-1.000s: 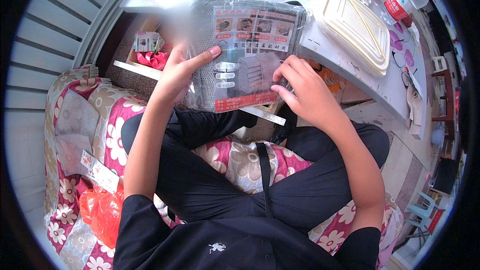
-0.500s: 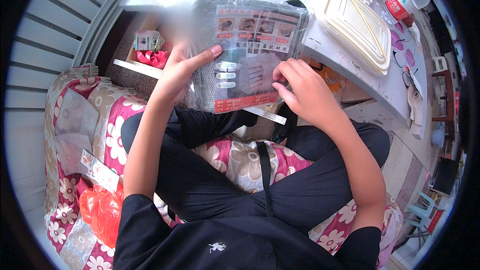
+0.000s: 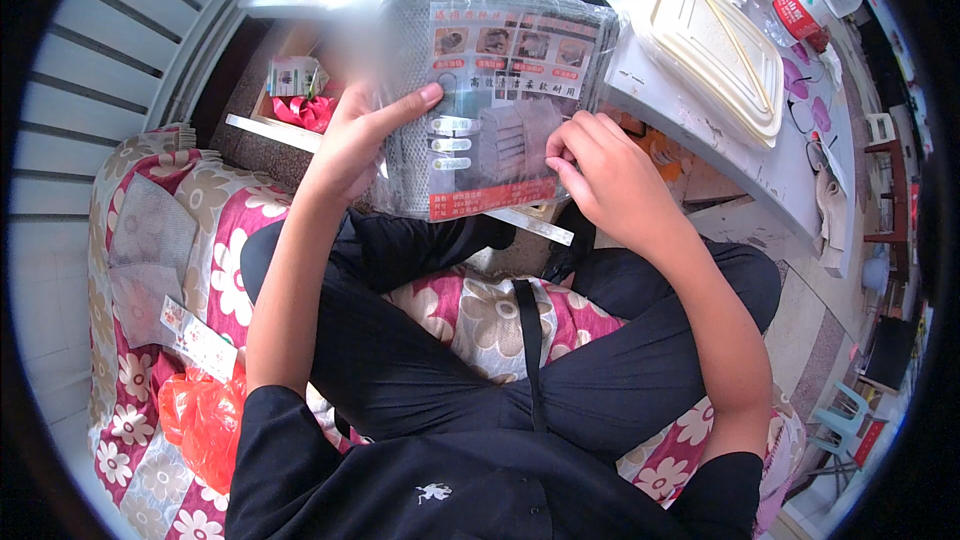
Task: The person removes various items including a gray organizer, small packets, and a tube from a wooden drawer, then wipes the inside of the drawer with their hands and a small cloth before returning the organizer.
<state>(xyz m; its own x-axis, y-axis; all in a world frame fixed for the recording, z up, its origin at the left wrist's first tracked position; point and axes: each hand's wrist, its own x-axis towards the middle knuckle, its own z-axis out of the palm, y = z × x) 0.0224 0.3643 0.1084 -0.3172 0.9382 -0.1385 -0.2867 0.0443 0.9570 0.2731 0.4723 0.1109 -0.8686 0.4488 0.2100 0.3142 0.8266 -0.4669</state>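
A clear plastic packet of grey mesh cleaning cloths [image 3: 410, 155], with a red and grey printed face, is held up above my crossed legs. My left hand [image 3: 360, 135] grips its left side, thumb across the front and the other fingers hidden behind. At the right edge of the packet, my right hand [image 3: 605, 165] has its thumb and bent fingers close together against the plastic. Whether those fingertips pinch the wrapper's edge is hard to make out, but they touch it.
A white table [image 3: 690, 130] carries a lidded cream food box [image 3: 705, 50] and a plastic bottle [image 3: 795, 15]. An open drawer [image 3: 270, 132] holds a red bow. On the flowered sofa cover [image 3: 135, 425] lie a red plastic bag [image 3: 200, 415] and grey mesh cloths [image 3: 150, 230].
The packet has risen slightly at its lower edge and tilted a little. Both hands keep nearly the same places on it.
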